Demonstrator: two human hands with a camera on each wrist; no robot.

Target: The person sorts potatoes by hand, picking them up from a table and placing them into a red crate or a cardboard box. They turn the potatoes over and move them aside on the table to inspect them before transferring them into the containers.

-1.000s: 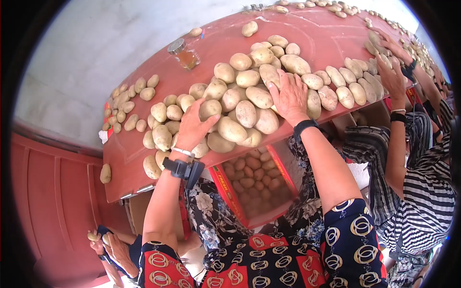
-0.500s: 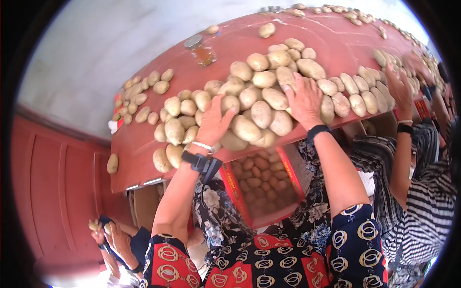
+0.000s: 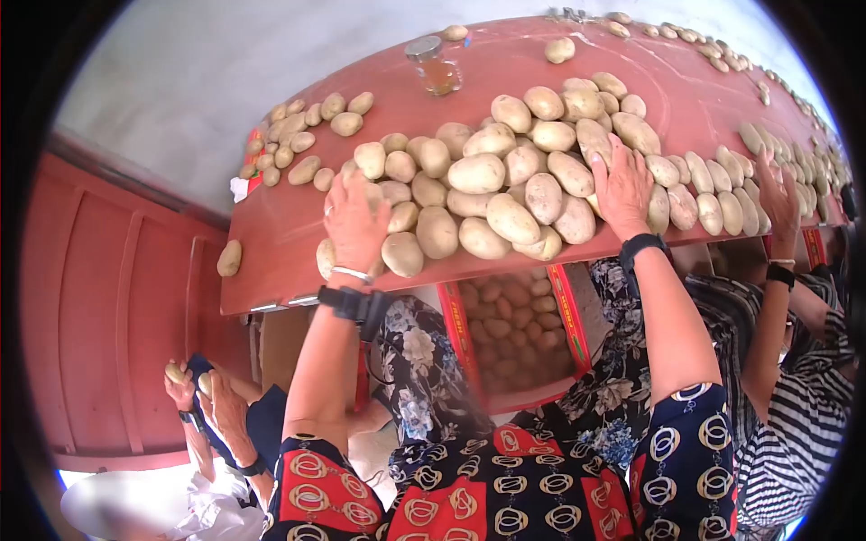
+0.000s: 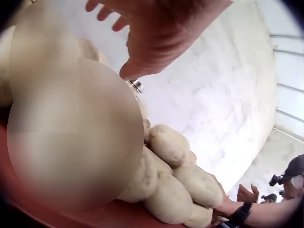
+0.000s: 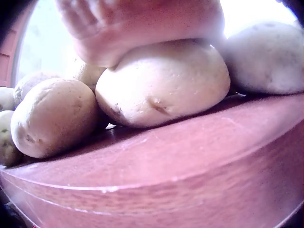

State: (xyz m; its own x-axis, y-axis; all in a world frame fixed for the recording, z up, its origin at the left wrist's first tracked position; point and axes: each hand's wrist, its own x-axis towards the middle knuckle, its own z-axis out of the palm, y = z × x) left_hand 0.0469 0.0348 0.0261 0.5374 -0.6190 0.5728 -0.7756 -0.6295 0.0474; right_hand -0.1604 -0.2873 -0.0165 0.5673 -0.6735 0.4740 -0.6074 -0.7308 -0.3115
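Note:
A heap of potatoes covers the front part of the red table. Over the heap's left end is the left hand, fingers spread and pointing away from the body; in the left wrist view that hand appears above large blurred potatoes, its fingers extended. The right hand rests on potatoes at the heap's right side, fingers extended; in the right wrist view its underside lies against a potato near the table edge.
Below the table edge stands a red-edged box of potatoes. A glass jar is behind the heap, smaller potatoes at the back left. Another person's hand is at the right, and a person holding potatoes is at lower left.
The left hand has moved left off the middle of the heap to its left end. The right hand stays on the same potatoes. The head view has shifted, so the table appears further right.

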